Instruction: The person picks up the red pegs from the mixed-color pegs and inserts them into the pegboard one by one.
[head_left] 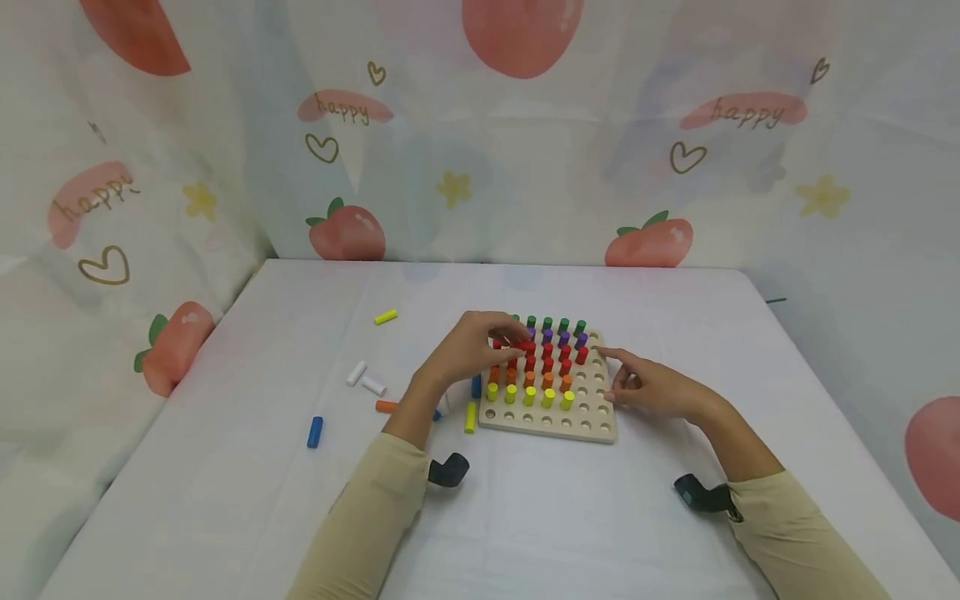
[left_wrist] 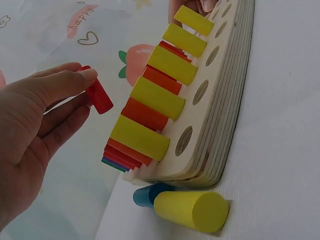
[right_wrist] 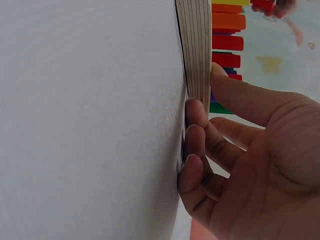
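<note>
Above the wooden pegboard (head_left: 537,431), the left hand (head_left: 480,343) pinches a red peg (left_wrist: 100,96) between thumb and fingers, tilted in the left wrist view. Upright rows of pegs fill much of the board: green at the back, then purple, red, orange (head_left: 566,383) and yellow pegs (head_left: 567,401) at the front. The right hand (head_left: 660,388) grips the board's right side. Its thumb (right_wrist: 240,92) lies over the top face, while curled fingers (right_wrist: 195,141) rest by the side edge and the cloth. Part of the back left of the board is hidden behind the left hand.
Loose pegs lie left of the board on the white-covered table (head_left: 225,500): a far yellow peg (head_left: 386,317), white pegs (head_left: 372,386), an orange peg (head_left: 386,407) and a blue peg (head_left: 315,432). Another yellow peg (head_left: 470,417) lies beside the board. A printed curtain (head_left: 525,167) stands behind.
</note>
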